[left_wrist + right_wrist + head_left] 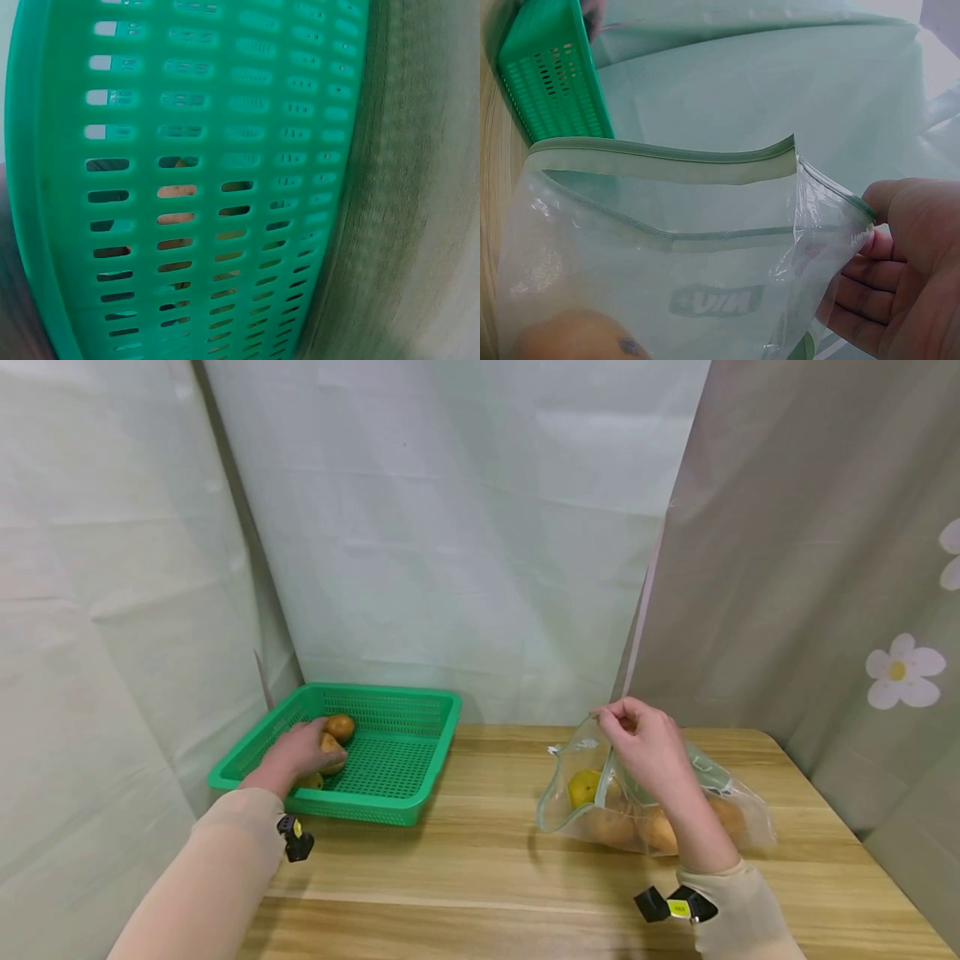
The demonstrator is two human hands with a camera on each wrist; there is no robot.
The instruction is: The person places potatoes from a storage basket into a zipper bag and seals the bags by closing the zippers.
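Left hand is inside the green basket at table left, fingers curled round a brown potato — a second potato lies just beside it. Right hand pinches the rim of the clear zip bag at table right, mouth held open — more potatoes and a yellow fruit inside.

Head view looks down over the table; both wrist views sit close, sharing the green basket.

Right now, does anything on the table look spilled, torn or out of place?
Nothing stands out. The clear bag lies on the table with its mouth pinched open by the right hand; the left hand rests on fruit inside the green basket.
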